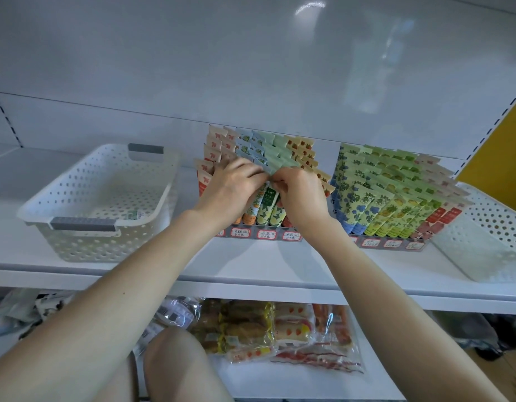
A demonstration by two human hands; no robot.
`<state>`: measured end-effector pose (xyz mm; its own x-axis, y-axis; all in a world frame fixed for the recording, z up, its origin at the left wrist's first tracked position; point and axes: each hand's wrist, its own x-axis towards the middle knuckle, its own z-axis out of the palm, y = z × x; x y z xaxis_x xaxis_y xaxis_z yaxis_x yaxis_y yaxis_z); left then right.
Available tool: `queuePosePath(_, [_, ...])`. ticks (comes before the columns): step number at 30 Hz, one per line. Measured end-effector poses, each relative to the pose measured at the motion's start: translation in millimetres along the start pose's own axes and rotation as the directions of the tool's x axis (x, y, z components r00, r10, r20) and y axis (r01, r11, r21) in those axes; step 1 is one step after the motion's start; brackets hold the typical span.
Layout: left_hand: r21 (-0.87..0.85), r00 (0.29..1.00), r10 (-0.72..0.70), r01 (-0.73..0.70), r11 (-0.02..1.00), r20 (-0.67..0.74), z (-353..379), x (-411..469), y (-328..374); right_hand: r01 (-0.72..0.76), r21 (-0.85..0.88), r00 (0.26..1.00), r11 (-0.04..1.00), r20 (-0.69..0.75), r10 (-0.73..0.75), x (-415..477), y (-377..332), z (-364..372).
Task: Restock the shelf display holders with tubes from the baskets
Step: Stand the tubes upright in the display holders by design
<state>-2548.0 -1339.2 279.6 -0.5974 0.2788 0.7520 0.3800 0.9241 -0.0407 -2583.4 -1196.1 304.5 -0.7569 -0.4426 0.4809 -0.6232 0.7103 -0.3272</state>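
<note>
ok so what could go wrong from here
1. The tubes in the left holder stand packed and leaning; the left hand and right hand, both at their tops, could knock a row over.
2. The colour columns sit tight together, so a tube may slip into the wrong one.
3. The right holder has tubes leaning close beside the right forearm; a bump might spill them.

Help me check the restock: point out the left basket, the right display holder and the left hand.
left basket (85, 248), head view, perforated front wall.
right display holder (391, 244), head view, front label strip.
left hand (233, 187), head view, back of the hand.
</note>
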Motion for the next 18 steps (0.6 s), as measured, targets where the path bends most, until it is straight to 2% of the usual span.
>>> queuePosePath(4, [-0.002, 1.000, -0.020, 0.020, 1.000, 0.007, 0, 0, 0, 0.041, 0.075, 0.999, 0.996, 0.001, -0.042, -4, 3, -5])
queuePosePath(9, [0.017, 0.997, -0.037, 0.036, 0.999, 0.061, -2, -1, 2, -0.019, 0.180, 0.996, 0.983, -0.081, 0.034, -13, 4, -9])
queuePosePath(14, [0.017, 0.997, -0.047, 0.046, 0.999, 0.063, -5, -1, 5, -0.048, 0.191, 0.991, 0.980, -0.114, 0.071, -16, 10, -16])
queuePosePath(18, [0.024, 0.998, -0.032, 0.031, 0.999, 0.051, -7, -2, 4, -0.012, 0.172, 0.992, 0.985, -0.125, 0.034, -16, 9, -13])
